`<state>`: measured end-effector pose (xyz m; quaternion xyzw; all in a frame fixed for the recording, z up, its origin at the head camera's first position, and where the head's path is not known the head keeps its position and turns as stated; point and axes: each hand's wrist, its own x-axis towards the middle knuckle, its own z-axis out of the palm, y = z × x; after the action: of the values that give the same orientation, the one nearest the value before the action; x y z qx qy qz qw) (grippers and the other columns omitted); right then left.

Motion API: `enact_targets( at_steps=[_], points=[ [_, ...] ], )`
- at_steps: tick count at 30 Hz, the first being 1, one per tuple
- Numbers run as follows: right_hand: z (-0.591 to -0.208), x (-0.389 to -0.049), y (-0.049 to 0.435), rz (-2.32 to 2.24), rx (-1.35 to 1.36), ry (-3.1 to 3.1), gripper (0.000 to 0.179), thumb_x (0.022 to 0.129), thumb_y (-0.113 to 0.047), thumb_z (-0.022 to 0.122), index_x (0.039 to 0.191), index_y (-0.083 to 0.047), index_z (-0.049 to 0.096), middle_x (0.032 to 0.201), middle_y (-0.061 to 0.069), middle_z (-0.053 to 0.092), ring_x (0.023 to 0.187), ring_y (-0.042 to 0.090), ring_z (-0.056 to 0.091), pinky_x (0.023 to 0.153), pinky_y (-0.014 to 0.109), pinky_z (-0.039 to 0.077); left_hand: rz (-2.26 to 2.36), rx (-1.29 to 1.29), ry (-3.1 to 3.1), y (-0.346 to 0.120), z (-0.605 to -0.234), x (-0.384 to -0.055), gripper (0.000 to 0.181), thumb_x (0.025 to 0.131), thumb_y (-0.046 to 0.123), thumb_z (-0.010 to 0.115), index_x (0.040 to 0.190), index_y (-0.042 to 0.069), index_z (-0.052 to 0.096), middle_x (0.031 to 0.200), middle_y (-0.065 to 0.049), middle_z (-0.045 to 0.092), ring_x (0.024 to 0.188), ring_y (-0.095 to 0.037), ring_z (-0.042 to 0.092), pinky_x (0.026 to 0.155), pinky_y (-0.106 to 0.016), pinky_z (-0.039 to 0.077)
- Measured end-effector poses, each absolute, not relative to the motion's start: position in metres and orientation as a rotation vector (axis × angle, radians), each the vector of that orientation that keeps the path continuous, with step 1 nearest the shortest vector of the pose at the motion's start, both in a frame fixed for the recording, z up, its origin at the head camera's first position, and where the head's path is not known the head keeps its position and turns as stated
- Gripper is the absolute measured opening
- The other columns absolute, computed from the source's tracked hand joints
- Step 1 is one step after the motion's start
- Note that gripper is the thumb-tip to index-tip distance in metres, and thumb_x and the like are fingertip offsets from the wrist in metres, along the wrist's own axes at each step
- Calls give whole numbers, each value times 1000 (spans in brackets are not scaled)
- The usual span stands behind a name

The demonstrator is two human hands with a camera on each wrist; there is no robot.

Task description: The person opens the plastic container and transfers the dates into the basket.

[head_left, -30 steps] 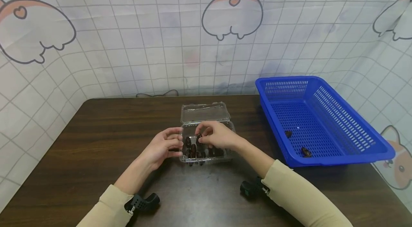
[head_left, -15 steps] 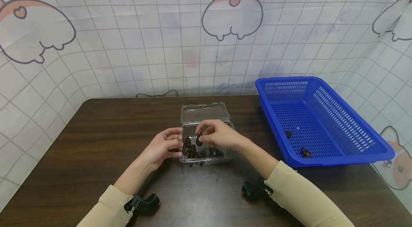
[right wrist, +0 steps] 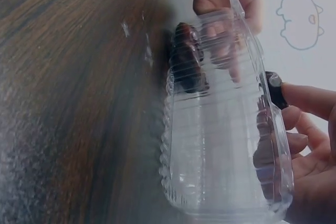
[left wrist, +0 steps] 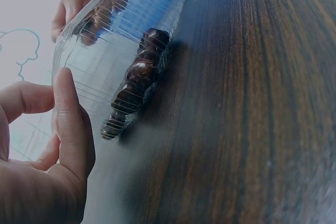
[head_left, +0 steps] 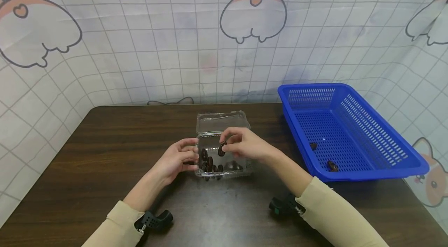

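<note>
While the thumb and forefinger of the right hand (head_left: 243, 145) pinch a dark glossy piece (head_left: 221, 149), the left hand (head_left: 176, 160) rests relaxed fingers against the left end of a clear plastic container (head_left: 238, 174). That container stands toward the back edge of the wooden desk (head_left: 122, 153), about midway along it, its lid (head_left: 223, 123) folded back toward the same edge. Seen from the head, the pinched piece is over the container's inside, and more dark pieces (head_left: 210, 164) gather by its near left corner. Only this view shows two pieces (head_left: 333, 166) lying in the blue basket (head_left: 371, 173), which covers the desk's back right corner.

From low down, the left wrist view looks through the ribbed wall at several pieces lined up along the container's bottom; the basket is merely a blue patch behind the plastic. The right wrist view, from the other end, sets the pinched piece close to the rim; whether they touch, I cannot tell. Through the plastic, the left fingers show blurred.
</note>
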<state>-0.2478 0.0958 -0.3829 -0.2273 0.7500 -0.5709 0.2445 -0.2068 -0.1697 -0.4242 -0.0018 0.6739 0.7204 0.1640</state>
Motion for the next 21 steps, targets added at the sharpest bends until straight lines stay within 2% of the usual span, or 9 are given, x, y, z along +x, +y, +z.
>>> enact_targets(
  at_steps=[6,12,21],
  points=[
    [-382,-246,105,-1603,-601,2038,18,96,-8,69,114,-6,65,74,4,53,57,16,40,52,29,32,2052,6,1922,-171,-424,-207,55,95,-1,60,147,-1,42,106,-8,58,88,-21,59,75,-33,60],
    [-377,-243,114,-1650,-547,2014,28,97,-9,69,121,2,60,80,5,56,59,17,38,53,29,31,2053,14,1920,-171,-423,-207,55,95,-1,60,147,-1,43,107,-8,58,89,-21,59,75,-34,60],
    [-369,-239,126,-1690,-554,2054,27,97,-12,70,120,-1,61,82,11,57,58,18,36,53,31,30,2057,8,1911,-171,-422,-206,55,95,-1,59,147,-2,42,107,-9,58,89,-21,59,74,-33,60]
  ],
)
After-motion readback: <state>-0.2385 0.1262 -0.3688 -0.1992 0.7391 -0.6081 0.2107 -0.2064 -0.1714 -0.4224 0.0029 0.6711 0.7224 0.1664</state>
